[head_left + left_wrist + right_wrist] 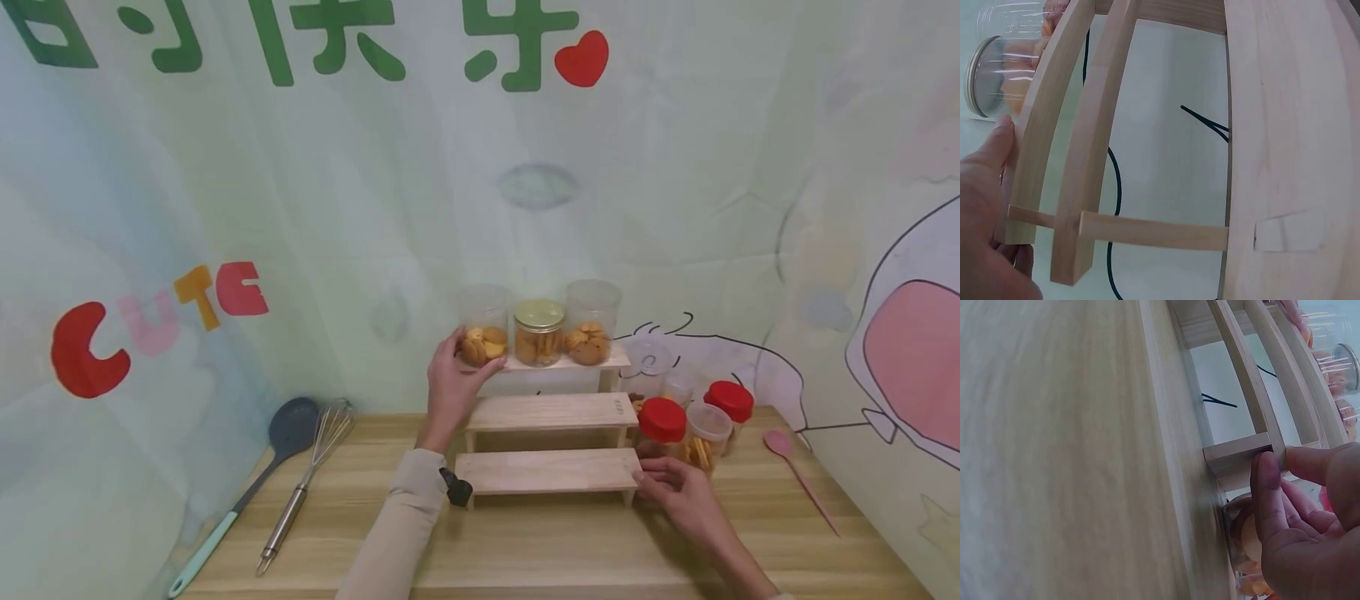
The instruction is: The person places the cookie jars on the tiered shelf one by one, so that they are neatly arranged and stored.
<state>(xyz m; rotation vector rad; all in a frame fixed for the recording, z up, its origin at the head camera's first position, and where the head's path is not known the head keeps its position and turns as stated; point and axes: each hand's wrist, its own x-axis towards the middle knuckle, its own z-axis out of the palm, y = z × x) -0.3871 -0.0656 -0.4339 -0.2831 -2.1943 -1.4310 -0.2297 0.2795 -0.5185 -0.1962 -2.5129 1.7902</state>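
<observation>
A three-step wooden display rack (pixel 551 471) stands on the table. My left hand (pixel 453 383) grips the left end of its top step, thumb along the front edge beside a clear cookie jar (pixel 483 343). In the left wrist view, fingertips (pixel 1024 259) show behind the step's end. My right hand (pixel 684 496) pinches the right end of the lowest step between thumb and fingers, seen closely in the right wrist view. On the top step, a gold-lidded cookie jar (pixel 538 337) sits between the left jar and another open clear jar (pixel 591 333) with cookies.
Right of the rack crowd red-lidded jars (pixel 662 419) and a clear-topped jar (pixel 707 425) with cookies. Farther right lies a pink spoon (pixel 798 475). A whisk (pixel 303 483) and a dark ladle (pixel 292 429) lie at the left. A printed cloth (pixel 405 192) hangs behind the table.
</observation>
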